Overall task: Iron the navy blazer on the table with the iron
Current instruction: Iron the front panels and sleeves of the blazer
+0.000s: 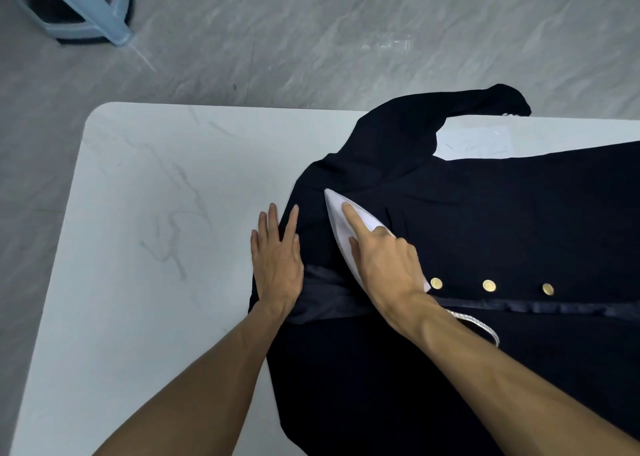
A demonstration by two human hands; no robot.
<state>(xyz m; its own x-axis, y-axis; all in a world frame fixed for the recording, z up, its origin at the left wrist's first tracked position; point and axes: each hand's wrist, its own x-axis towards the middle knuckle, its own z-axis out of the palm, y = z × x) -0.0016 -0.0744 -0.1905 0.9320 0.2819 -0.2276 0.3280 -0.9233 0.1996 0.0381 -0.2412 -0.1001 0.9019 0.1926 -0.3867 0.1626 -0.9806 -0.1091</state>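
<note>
iron [336, 225] handle hidden under rt hand [388, 265]

Dark navy fabric blazer [502, 213]: lies spread flat over the right part of the white marble-patterned table [156, 213], shows three round gold buttons [488, 285] in a row beside a strip of satin lining, sends one sleeve past the far edge. White pointed plastic iron [336, 225]: sits sole-down on the blazer's upper part, points far-left, trails a pale braided cord [481, 324] from its heel.
</note>
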